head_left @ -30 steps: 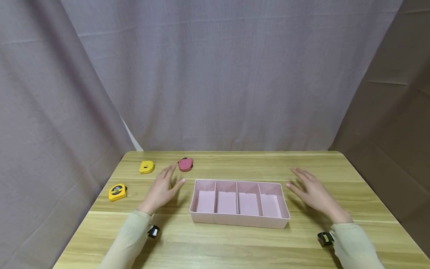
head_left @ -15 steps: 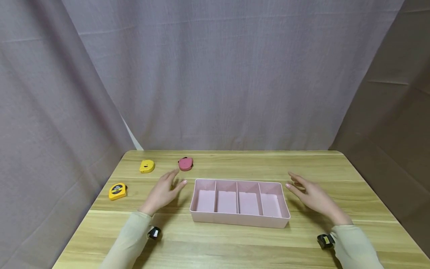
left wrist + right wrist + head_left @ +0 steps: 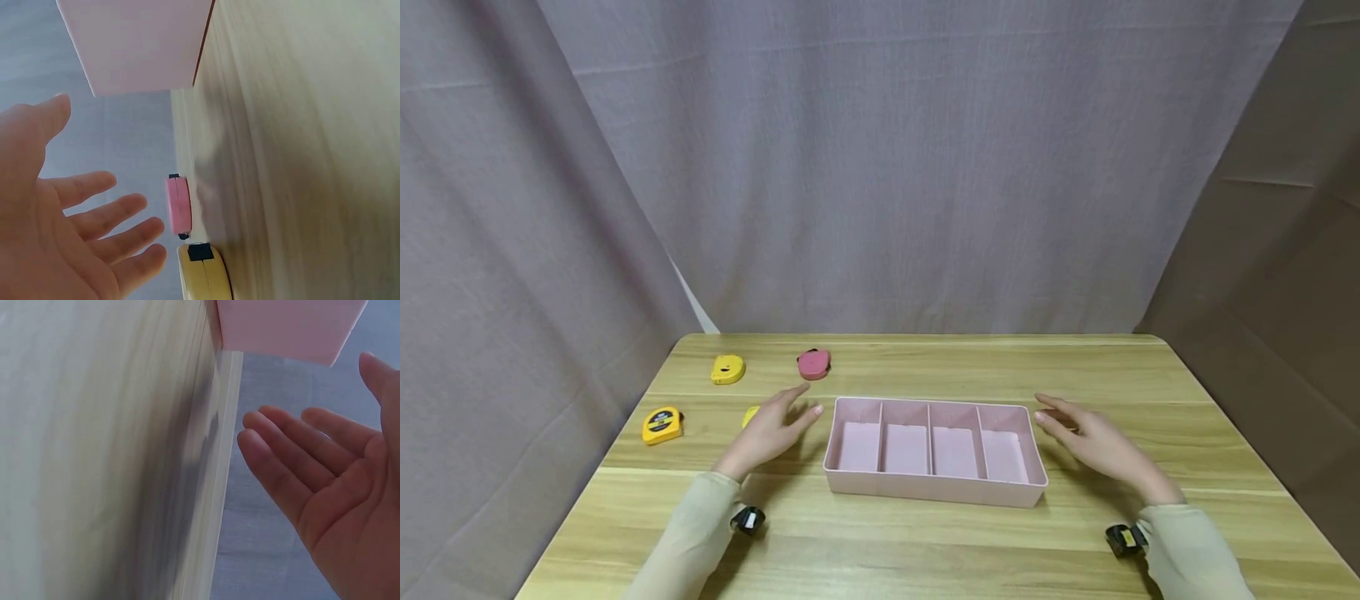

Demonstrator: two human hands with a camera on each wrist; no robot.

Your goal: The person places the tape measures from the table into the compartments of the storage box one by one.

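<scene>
On either side of the pink divided tray [image 3: 934, 492], your left hand [image 3: 772, 431] and right hand [image 3: 1093, 442] hover relaxed (fingers extended, holding nothing).

A wooden worktop [image 3: 925, 542] stands before a grey cloth backdrop [image 3: 880, 167]. Near its far left corner lie a pink tape measure [image 3: 813, 364] and a yellow tape measure [image 3: 727, 369]; another yellow one with a black face [image 3: 662, 425] sits nearer the left edge.
</scene>
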